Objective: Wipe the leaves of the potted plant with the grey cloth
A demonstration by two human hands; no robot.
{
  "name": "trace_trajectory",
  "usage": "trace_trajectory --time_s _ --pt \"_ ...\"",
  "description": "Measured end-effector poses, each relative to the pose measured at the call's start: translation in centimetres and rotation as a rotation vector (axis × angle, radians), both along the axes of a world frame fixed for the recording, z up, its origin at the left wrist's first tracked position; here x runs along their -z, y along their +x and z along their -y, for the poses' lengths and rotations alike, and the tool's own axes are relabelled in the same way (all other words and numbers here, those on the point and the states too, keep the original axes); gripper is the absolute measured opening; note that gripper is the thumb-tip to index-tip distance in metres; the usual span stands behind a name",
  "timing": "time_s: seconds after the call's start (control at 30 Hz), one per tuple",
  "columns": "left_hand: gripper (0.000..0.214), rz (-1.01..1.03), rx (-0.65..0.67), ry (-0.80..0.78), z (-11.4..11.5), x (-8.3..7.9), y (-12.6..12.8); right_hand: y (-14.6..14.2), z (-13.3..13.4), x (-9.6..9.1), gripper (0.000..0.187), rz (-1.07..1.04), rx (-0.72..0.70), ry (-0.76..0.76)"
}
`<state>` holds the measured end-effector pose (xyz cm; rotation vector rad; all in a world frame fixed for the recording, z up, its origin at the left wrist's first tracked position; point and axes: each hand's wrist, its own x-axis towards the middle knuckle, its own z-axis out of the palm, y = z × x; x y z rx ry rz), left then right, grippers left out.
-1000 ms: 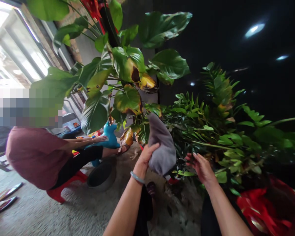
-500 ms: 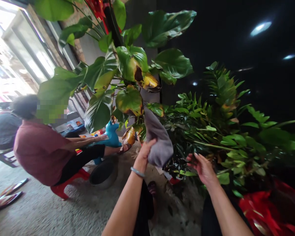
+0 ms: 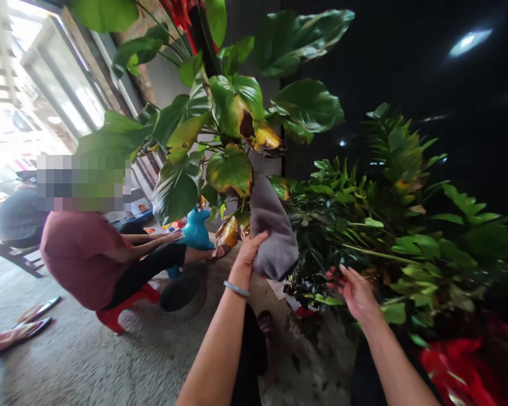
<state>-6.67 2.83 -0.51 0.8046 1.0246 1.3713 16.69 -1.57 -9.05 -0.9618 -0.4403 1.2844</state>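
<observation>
Left hand: your left hand (image 3: 248,255), at centre frame, gripped a grey cloth (image 3: 273,228), with the fingers closed on its lower part.
Cloth: it stood up against a yellowing leaf (image 3: 229,169) of the broad-leaved plant (image 3: 305,104), just above your hand.
Right hand: your right hand (image 3: 356,290), lower right of centre, was open with fingers spread, holding nothing, beside the small-leaved plant (image 3: 364,225).
Background: a seated person (image 3: 84,254), centre left, sat on a red stool (image 3: 114,313).
</observation>
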Motion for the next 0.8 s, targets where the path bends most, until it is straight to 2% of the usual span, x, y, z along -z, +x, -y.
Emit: trace_trajectory --time_s 0.1,0.17,0.2,0.27,0.37,0.43,0.47,0.53,0.6,0.67,0.73,0.8 --pt "0.038 -0.224 0.178 -0.164 2.3 3.9 0.2 0.2 -0.1 0.5 0.033 0.031 0.01 -0.006" --pt "0.042 -0.206 0.293 -0.197 4.4 5.4 -0.4 0.5 -0.1 0.7 0.032 0.05 0.012 0.001" --pt "0.045 -0.153 0.309 -0.188 5.2 5.4 -0.9 0.6 -0.1 0.7 0.031 0.055 0.005 0.006" --pt "0.05 -0.005 0.247 -0.121 5.6 4.1 -1.8 0.6 0.0 0.5 0.033 0.056 -0.015 0.013" --pt "0.047 0.159 0.03 0.013 3.3 0.9 -2.4 0.3 0.1 0.1 0.037 0.033 -0.028 0.016" --pt "0.042 0.163 -0.055 0.035 1.1 -0.3 -2.1 -0.1 0.0 -0.1 0.036 0.016 -0.012 0.012" --pt "0.038 0.13 -0.08 0.011 0.2 -0.3 -1.9 -0.2 0.0 -0.1 0.035 0.015 -0.009 0.012" --pt "0.03 0.006 -0.105 -0.095 -0.3 0.9 -1.6 -0.3 -0.1 0.2 0.032 0.029 -0.02 0.011" --pt "0.023 -0.119 -0.063 -0.223 0.8 3.0 -1.6 -0.1 -0.3 0.6 0.029 0.045 -0.038 0.009" --pt "0.025 -0.131 0.066 -0.261 2.8 4.5 -2.2 0.1 -0.3 0.9 0.028 0.051 -0.034 0.0" --pt "0.036 -0.035 0.169 -0.184 4.5 4.5 -2.8 0.3 -0.3 1.0 0.03 0.05 -0.021 -0.002" --pt "0.046 0.069 0.161 -0.059 4.5 3.0 -3.3 0.3 -0.2 0.8 0.032 0.044 -0.025 0.003"
